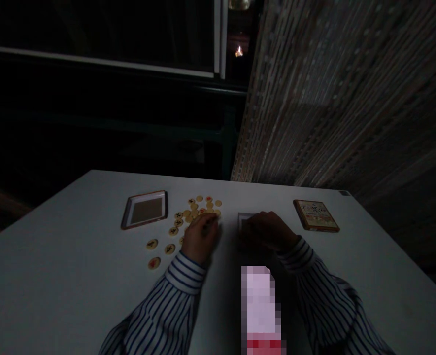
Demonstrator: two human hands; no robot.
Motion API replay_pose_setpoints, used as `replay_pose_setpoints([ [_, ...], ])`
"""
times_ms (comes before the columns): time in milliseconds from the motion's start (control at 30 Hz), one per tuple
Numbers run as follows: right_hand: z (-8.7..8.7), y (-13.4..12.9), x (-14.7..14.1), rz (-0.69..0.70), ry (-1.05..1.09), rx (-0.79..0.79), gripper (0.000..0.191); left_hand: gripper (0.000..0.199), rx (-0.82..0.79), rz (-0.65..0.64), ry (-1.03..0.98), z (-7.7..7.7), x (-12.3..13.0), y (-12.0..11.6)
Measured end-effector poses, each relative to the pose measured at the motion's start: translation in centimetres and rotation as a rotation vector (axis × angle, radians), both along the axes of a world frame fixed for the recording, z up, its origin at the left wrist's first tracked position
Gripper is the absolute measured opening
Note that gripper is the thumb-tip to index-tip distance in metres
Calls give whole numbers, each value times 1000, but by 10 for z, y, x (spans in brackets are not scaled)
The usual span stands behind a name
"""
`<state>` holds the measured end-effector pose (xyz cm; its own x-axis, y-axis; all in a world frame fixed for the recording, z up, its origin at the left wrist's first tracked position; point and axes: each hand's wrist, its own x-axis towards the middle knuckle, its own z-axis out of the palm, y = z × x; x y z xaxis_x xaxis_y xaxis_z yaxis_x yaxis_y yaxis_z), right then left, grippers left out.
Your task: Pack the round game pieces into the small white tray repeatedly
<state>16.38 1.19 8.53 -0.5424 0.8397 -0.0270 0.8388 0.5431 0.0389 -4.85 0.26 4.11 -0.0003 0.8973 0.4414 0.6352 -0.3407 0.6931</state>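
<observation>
My left hand (202, 237) is low over the white table, its thumb and fingers curled together at the near edge of a loose pile of Chinese chess pieces (188, 219). Some of these round wooden discs show black or red characters, others look blank. Whether a piece is between my left fingers is hidden. My right hand (267, 230) is closed over a small shallow tray (244, 216) right of the pile and covers most of it. Deep shadow hides what its fingers hold.
On the left lies an open shallow tin lid or tray (147, 210). A flat box with a printed cover (316, 215) is at the right. Beyond the white table (73, 236) hangs a string curtain (299, 98). A pixelated patch covers the near middle. The room is dim.
</observation>
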Motion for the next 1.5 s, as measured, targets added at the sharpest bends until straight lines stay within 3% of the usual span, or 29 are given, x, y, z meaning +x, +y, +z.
replay_pose_setpoints([
  [167,1,9,-15,30,-6,16,27,26,22,100,117,1,-39,14],
  [300,3,23,-31,32,-20,-22,26,28,17,127,204,-6,-53,18],
  [533,2,47,-62,12,-33,-55,29,29,21,95,347,-20,-50,19],
  [767,-9,66,-83,-3,-43,-95,33,27,23,65,358,-26,-50,18],
  [1100,-17,70,-87,80,-66,-92,34,24,61,77,348,-29,-45,18],
  [1500,-22,75,-87,82,-73,-95,31,23,48,55,340,-33,-43,19],
])
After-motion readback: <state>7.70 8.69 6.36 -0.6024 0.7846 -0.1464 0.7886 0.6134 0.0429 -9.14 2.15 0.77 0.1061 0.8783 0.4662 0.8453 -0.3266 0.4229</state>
